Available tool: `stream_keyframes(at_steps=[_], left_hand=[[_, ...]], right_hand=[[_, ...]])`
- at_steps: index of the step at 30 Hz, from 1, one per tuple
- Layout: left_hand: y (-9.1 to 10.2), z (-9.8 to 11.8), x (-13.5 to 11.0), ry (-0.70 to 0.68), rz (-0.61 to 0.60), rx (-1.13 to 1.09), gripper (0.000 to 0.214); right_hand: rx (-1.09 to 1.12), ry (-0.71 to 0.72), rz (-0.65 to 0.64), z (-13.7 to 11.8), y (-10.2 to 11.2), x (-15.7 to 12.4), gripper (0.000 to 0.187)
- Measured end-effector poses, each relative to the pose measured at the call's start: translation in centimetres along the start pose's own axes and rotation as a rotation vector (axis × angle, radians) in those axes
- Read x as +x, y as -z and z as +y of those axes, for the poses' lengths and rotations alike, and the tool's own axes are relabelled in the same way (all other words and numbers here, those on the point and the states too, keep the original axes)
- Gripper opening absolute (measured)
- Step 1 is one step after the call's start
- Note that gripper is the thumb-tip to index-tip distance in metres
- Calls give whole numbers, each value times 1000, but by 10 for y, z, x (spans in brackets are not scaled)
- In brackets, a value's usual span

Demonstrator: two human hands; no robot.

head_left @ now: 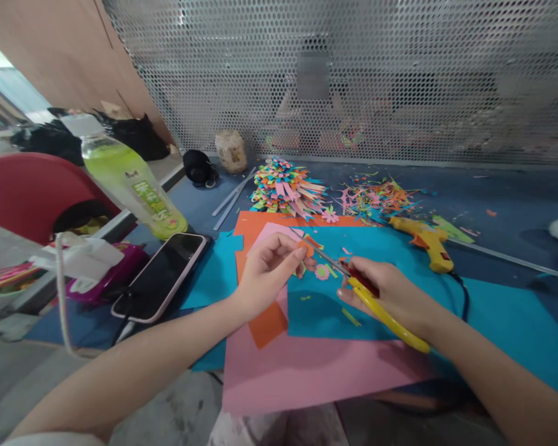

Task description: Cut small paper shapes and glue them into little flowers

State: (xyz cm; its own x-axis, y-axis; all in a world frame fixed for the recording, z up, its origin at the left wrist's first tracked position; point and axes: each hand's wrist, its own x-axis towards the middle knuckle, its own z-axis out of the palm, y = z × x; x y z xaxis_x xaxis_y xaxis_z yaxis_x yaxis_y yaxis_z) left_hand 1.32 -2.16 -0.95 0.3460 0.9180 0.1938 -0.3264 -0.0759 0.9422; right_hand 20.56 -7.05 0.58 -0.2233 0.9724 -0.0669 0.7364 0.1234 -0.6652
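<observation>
Between the thumb and fingers of my left hand point(274, 263) is a small orange paper piece point(305, 249). My right hand point(385, 288) grips yellow-handled scissors point(376, 310), their blades pointing up and left beside the orange piece; whether they touch it I cannot tell. Beneath both hands lie a blue paper sheet point(372, 248), a pink sheet point(316, 371) and orange paper point(267, 328). A small pink paper flower with a green centre point(322, 272) rests on the blue sheet, with a few green scraps around it.
Behind my hands stands a cone of curled paper strips point(283, 189), with a heap of scraps point(376, 198) to its right. A yellow glue gun point(425, 241) lies further right. Leftward are a phone point(162, 275), a drink bottle point(130, 179) and a purple box point(105, 272). Perforated metal point(376, 74) backs the table.
</observation>
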Motion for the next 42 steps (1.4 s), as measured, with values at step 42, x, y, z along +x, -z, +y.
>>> stream_keyframes(at_steps=[42], left_hand=[[1, -6, 3, 101, -29, -99, 15]], right_hand=[[-24, -41, 45, -3, 1, 2, 28]])
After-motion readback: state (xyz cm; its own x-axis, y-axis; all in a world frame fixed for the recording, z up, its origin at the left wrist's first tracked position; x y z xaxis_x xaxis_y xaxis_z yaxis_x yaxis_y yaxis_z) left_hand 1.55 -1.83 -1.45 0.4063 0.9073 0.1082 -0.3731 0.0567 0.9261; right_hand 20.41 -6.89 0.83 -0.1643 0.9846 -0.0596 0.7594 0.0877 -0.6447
